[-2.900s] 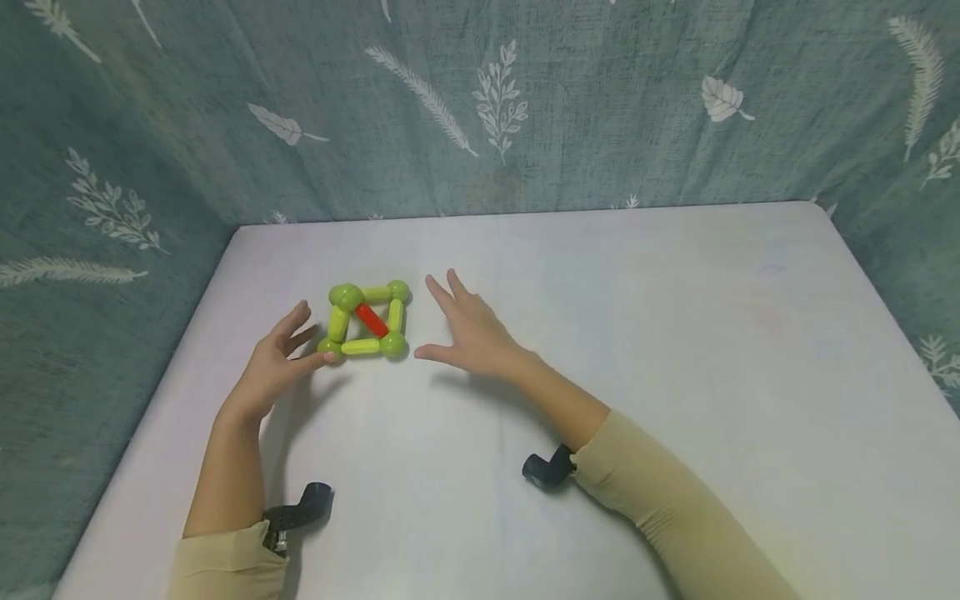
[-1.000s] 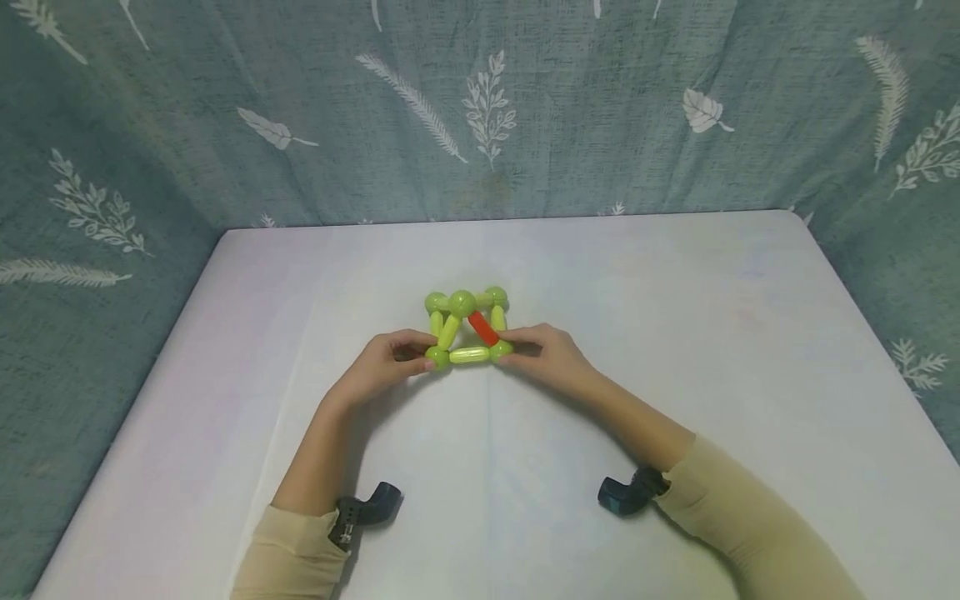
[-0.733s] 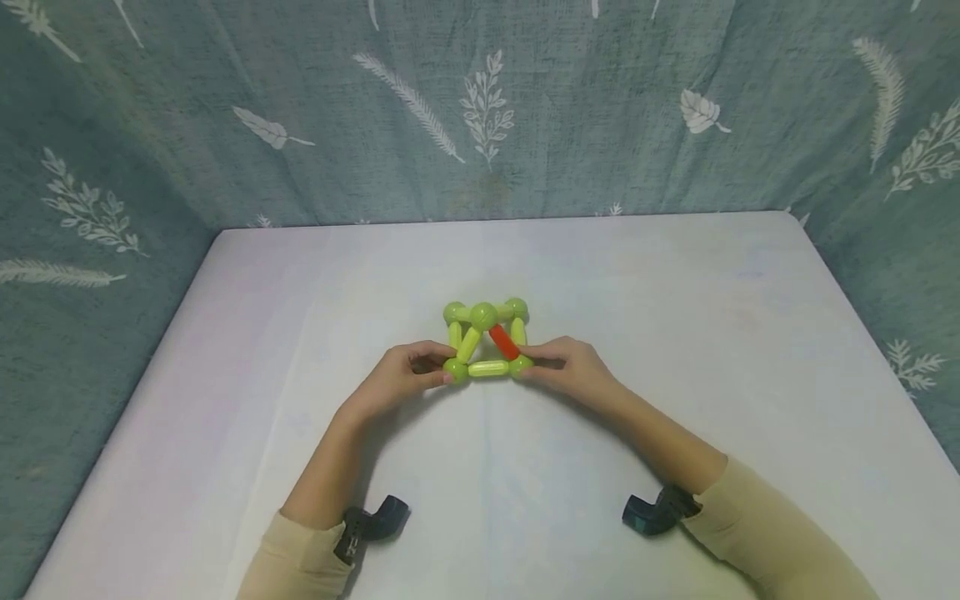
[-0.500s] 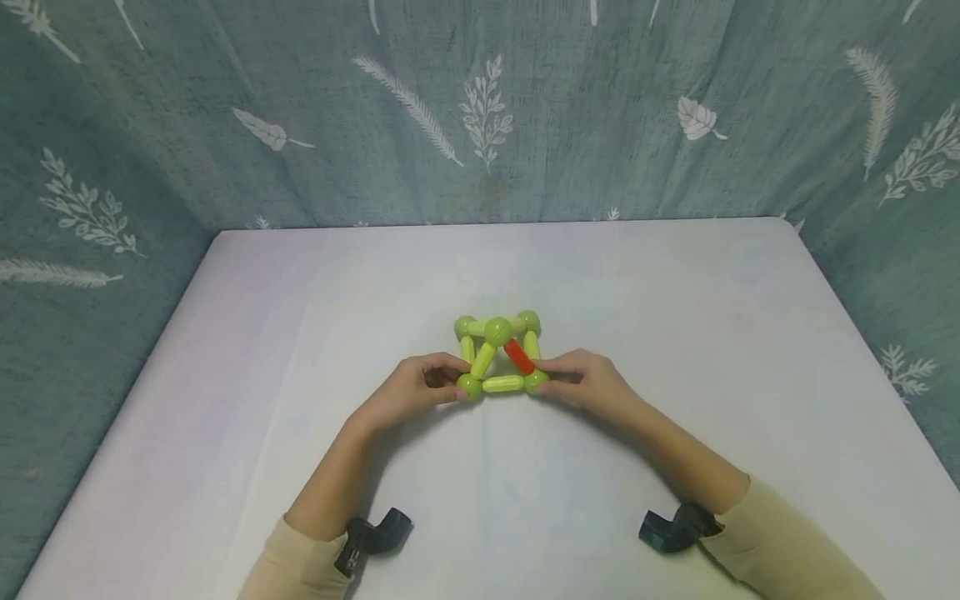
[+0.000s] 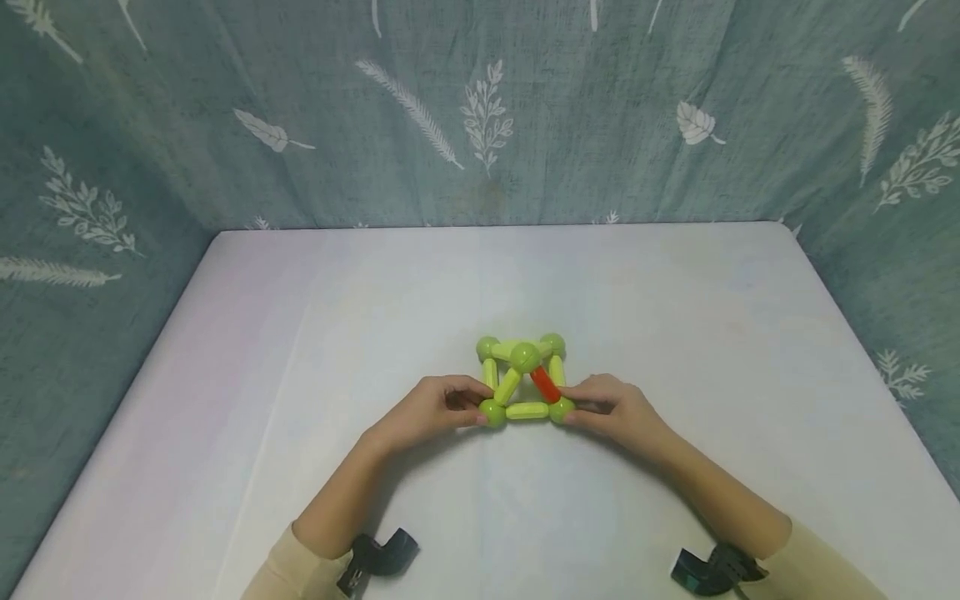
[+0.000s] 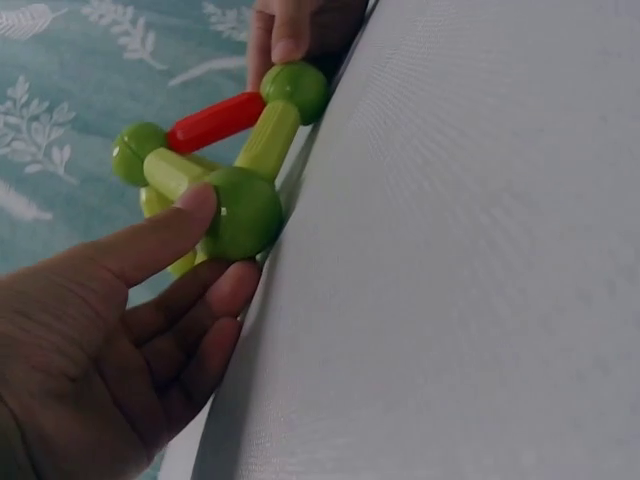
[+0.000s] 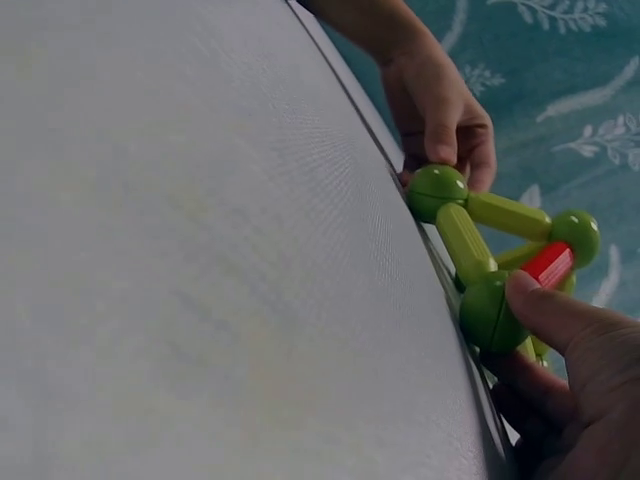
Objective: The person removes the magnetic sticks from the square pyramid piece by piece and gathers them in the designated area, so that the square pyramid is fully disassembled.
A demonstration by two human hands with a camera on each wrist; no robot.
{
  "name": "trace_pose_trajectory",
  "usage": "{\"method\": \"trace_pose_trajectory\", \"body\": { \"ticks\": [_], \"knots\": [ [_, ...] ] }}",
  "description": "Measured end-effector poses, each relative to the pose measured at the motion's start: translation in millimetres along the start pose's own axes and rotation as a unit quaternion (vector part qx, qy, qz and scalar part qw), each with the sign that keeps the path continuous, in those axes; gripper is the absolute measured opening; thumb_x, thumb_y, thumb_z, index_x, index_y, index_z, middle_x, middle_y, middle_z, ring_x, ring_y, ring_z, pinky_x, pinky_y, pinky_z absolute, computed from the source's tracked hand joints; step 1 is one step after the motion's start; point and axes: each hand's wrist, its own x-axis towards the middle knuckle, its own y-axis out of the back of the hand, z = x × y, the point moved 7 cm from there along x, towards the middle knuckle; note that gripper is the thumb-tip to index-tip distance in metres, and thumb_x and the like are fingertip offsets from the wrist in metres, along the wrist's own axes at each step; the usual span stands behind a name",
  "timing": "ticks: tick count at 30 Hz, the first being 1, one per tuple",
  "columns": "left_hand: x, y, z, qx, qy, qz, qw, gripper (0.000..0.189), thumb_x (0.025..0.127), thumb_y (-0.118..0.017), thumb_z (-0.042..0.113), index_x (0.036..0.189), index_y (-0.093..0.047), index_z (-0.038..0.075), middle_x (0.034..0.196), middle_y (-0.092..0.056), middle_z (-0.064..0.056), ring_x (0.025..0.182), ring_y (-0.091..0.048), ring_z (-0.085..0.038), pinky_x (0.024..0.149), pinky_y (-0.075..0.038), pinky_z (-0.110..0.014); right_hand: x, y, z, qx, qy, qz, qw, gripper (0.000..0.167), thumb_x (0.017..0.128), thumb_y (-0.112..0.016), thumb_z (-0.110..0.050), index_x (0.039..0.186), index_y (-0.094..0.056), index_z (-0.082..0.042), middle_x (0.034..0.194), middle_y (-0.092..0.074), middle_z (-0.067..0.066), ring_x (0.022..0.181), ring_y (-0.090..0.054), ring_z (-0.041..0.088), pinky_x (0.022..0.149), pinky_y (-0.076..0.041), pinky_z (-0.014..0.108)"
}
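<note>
A small pyramid of magnetic-style rods and balls sits on the white table in the head view, with a green top ball (image 5: 525,357) raised over its base. Its rods are yellow-green except for one red rod (image 5: 545,385), which slopes from the top ball to the near right corner. My left hand (image 5: 438,410) pinches the near left ball (image 6: 243,213) between thumb and fingers. At the near right ball (image 7: 490,312), my right hand (image 5: 621,414) does likewise, its thumb by the red rod's lower end. The far corner balls are untouched.
The white table (image 5: 360,300) spreads out around the pyramid on every side. Behind it hangs a teal curtain (image 5: 570,125) with white leaf prints, which also lines the left and right sides. Dark cameras (image 5: 386,554) are strapped at both wrists.
The pyramid has been shifted right and turned, then drawn nearer to me. Both hands, spread beside it at first, came to pinch its near corner balls and moved along with it.
</note>
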Motion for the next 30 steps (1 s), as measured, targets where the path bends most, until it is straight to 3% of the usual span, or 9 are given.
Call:
{"method": "trace_pose_trajectory", "body": {
  "ticks": [9, 14, 18, 22, 26, 30],
  "knots": [
    [-5.3, 5.1, -0.7, -0.015, 0.022, 0.005, 0.9996, 0.021, 0.088, -0.068, 0.024, 0.106, -0.071, 0.014, 0.104, -0.071, 0.001, 0.102, -0.063, -0.013, 0.088, -0.05, -0.031, -5.5, 0.9, -1.8, -0.005, 0.044, -0.004, 0.999, 0.035, 0.075, -0.08, -0.015, 0.109, -0.072, -0.011, 0.098, -0.072, -0.003, 0.091, -0.057, 0.009, 0.078, -0.046, 0.025],
    [5.2, 13.0, -4.7, -0.001, 0.034, 0.059, 0.9977, 0.011, 0.087, -0.068, 0.021, 0.096, -0.071, 0.016, 0.09, -0.069, 0.004, 0.084, -0.061, -0.014, 0.072, -0.049, -0.029, -6.1, 1.0, 0.7, 0.007, 0.033, -0.008, 0.9994, 0.034, 0.076, -0.079, -0.016, 0.109, -0.072, -0.011, 0.1, -0.071, -0.003, 0.094, -0.057, 0.008, 0.081, -0.047, 0.025],
    [18.9, 19.5, -0.5, 0.001, -0.006, 0.123, 0.9925, 0.01, 0.084, -0.071, 0.017, 0.094, -0.07, 0.015, 0.09, -0.066, 0.004, 0.082, -0.056, -0.015, 0.071, -0.046, -0.028, -5.7, 2.6, 0.7, 0.003, 0.031, -0.009, 0.9995, 0.033, 0.076, -0.079, -0.016, 0.109, -0.072, -0.01, 0.1, -0.071, -0.003, 0.095, -0.057, 0.008, 0.082, -0.046, 0.025],
    [31.2, 24.3, 12.0, 0.036, -0.07, 0.169, 0.9825, 0.027, 0.08, -0.076, 0.014, 0.106, -0.069, 0.012, 0.101, -0.061, 0.001, 0.095, -0.051, -0.018, 0.081, -0.045, -0.034, -3.1, 4.0, -1.0, -0.004, 0.028, -0.009, 0.9996, 0.034, 0.076, -0.079, -0.016, 0.108, -0.072, -0.011, 0.1, -0.071, -0.003, 0.096, -0.057, 0.008, 0.085, -0.047, 0.026],
    [43.9, 21.2, 18.4, 0.078, -0.103, 0.155, 0.9794, 0.039, 0.079, -0.077, 0.015, 0.117, -0.067, 0.011, 0.121, -0.056, -0.002, 0.117, -0.043, -0.021, 0.098, -0.039, -0.044, 0.9, 9.7, -6.7, -0.012, 0.041, 0.011, 0.999, 0.035, 0.074, -0.08, -0.015, 0.108, -0.072, -0.01, 0.099, -0.07, 0.0, 0.095, -0.059, 0.01, 0.083, -0.049, 0.024],
    [49.3, 14.4, 15.1, 0.053, -0.109, 0.122, 0.9851, 0.035, 0.082, -0.074, 0.016, 0.116, -0.068, 0.012, 0.123, -0.061, -0.002, 0.12, -0.048, -0.02, 0.103, -0.038, -0.042, 7.5, 17.8, -15.3, -0.012, 0.069, 0.033, 0.997, 0.037, 0.072, -0.081, -0.006, 0.107, -0.07, -0.004, 0.095, -0.069, 0.005, 0.085, -0.061, 0.014, 0.075, -0.052, 0.023]
  ]
}}
